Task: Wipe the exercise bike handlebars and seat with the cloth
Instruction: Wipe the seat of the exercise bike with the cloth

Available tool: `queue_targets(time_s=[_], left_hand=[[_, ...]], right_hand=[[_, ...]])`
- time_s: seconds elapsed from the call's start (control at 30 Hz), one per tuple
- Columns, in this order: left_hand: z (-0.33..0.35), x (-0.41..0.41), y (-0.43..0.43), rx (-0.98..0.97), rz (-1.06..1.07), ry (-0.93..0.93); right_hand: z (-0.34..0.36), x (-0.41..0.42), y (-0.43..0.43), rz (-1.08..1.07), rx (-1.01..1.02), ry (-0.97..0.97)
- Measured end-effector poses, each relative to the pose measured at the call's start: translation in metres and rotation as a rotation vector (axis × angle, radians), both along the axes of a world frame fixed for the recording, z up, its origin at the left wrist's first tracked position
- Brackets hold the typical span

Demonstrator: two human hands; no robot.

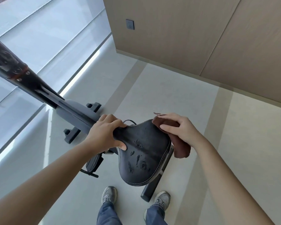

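Looking down, I have the left hand (104, 133) curled round the narrow nose of the black bike seat (146, 153), steadying it. My right hand (178, 129) grips a brown cloth (182, 149) against the seat's right edge. The cloth looks soft, light and limp, best held bunched under the fingers. The padded seat seems firm, its cover marked in patches.

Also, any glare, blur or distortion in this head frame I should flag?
Head view: the daylight strip left of centre is blown out; the bike post at upper left is soft; the seat, cloth, left hand and right hand are sharp; wide-angle stretch slants the wall panels; shadows are soft, with no hard glare on the seat.
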State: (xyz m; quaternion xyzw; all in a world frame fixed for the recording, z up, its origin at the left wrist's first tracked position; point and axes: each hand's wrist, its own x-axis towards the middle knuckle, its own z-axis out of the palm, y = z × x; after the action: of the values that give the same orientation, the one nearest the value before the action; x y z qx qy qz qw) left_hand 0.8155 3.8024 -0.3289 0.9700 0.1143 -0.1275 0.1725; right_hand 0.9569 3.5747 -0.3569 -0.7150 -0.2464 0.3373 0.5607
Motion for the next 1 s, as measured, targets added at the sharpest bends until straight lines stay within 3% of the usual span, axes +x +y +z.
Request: queue_targets(time_s=[0.07,0.13,0.2,0.3,0.4,0.5,0.63,0.73,0.9,1.0], left_hand=[[0.0,0.0,0.0,0.002,-0.003,0.004],[-0.001,-0.001,0.0,0.0,0.001,-0.003],[-0.003,-0.001,0.001,-0.011,0.011,-0.023],[-0.004,0.001,0.002,-0.017,0.013,-0.052],[-0.005,0.002,0.004,-0.023,-0.001,-0.071],[-0.007,0.002,0.006,-0.031,-0.021,-0.092],[-0.013,0.0,0.008,-0.047,-0.027,-0.121],[-0.018,-0.001,0.01,-0.067,-0.022,-0.149],[-0.021,0.0,0.014,-0.063,-0.066,-0.167],[-0.023,-0.001,0.015,-0.063,-0.098,-0.172]], right_hand=[[0.014,0.02,0.02,0.202,-0.154,0.008],[0.014,0.021,0.032,0.239,-0.203,0.01],[0.007,0.011,0.024,0.088,-0.116,-0.01],[-0.014,-0.03,-0.003,-0.314,0.083,0.085],[-0.027,-0.08,-0.005,-0.651,0.115,0.075],[-0.017,-0.073,0.005,-0.667,-0.026,-0.069],[0.0,-0.052,0.014,-0.627,-0.113,-0.016],[-0.002,-0.096,0.019,-0.838,-0.115,-0.109],[-0.013,-0.203,0.069,-1.265,-0.255,-0.465],[-0.01,-0.207,0.08,-1.334,-0.301,-0.502]])
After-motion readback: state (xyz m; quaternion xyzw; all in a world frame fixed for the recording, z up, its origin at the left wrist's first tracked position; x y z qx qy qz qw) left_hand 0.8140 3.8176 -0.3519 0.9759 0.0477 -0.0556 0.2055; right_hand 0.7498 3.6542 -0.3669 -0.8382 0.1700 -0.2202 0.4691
